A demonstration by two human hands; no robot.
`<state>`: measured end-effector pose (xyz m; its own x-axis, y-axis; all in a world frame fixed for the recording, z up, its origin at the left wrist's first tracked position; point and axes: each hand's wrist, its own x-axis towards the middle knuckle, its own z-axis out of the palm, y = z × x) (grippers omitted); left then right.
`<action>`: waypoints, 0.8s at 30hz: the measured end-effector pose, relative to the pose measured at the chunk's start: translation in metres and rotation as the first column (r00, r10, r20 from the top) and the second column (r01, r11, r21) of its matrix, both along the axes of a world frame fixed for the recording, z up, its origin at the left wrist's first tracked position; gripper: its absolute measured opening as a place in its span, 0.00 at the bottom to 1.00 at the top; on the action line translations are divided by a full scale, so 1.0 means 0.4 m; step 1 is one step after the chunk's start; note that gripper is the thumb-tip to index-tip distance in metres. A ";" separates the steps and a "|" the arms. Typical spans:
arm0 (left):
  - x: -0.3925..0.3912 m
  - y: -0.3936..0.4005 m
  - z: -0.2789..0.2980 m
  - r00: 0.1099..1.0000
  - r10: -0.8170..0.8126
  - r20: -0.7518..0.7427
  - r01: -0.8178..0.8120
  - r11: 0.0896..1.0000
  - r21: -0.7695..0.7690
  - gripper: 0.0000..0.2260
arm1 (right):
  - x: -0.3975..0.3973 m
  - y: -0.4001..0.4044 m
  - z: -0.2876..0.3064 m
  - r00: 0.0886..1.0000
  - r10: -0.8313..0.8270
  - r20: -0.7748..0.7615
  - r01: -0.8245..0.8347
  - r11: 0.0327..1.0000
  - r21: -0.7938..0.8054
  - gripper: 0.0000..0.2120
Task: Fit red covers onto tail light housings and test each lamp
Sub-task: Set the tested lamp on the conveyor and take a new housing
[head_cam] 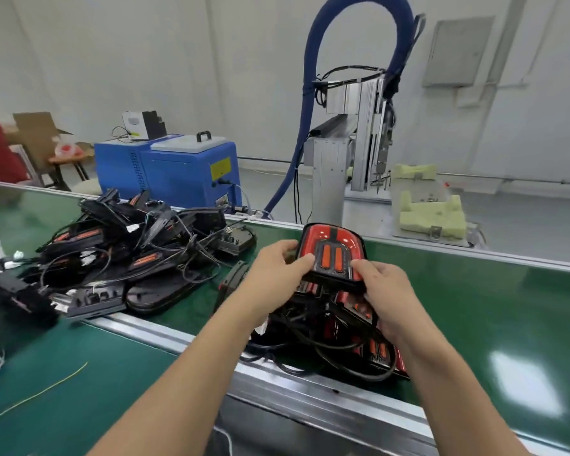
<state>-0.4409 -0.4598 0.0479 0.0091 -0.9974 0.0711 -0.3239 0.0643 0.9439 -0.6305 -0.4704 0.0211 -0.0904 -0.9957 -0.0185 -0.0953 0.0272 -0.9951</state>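
A tail light (332,250) with a glossy red cover and two orange bars sits in both my hands above the green conveyor belt (474,311). My left hand (277,271) grips its left edge, thumb on top. My right hand (384,291) grips its lower right corner. Beneath it lies a small heap of red-covered lamps with black cables (329,337). To the left, a big tangle of black housings with wires (135,248) covers the belt.
A metal rail (191,340) runs diagonally between the belt and the green bench (63,390). Beyond the belt stand a blue machine (168,169), an aluminium gantry with a blue hose (352,149) and yellow foam fixtures (431,212). A thin yellow wire (40,394) lies on the bench.
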 end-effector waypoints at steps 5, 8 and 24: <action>-0.051 -0.065 -0.037 0.997 0.029 0.068 -0.033 0.998 0.061 0.10 | -0.029 -0.070 -0.020 0.983 0.003 -0.184 0.007 0.998 0.055 0.14; -0.061 -0.084 -0.053 0.989 0.053 0.141 -0.064 0.995 0.075 0.06 | -0.030 -0.085 -0.034 0.975 -0.018 -0.223 0.030 0.998 0.051 0.15; -0.079 -0.082 -0.042 0.925 -0.025 0.379 0.038 0.999 -0.026 0.11 | -0.068 -0.126 -0.059 0.998 -0.008 -0.057 0.016 0.990 0.141 0.13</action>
<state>-0.4725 -0.4926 0.0311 -0.0559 -0.9939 0.0947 -0.6544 0.1081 0.7484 -0.6575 -0.5207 -0.0026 -0.1071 -0.9823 -0.1535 -0.1495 0.1686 -0.9743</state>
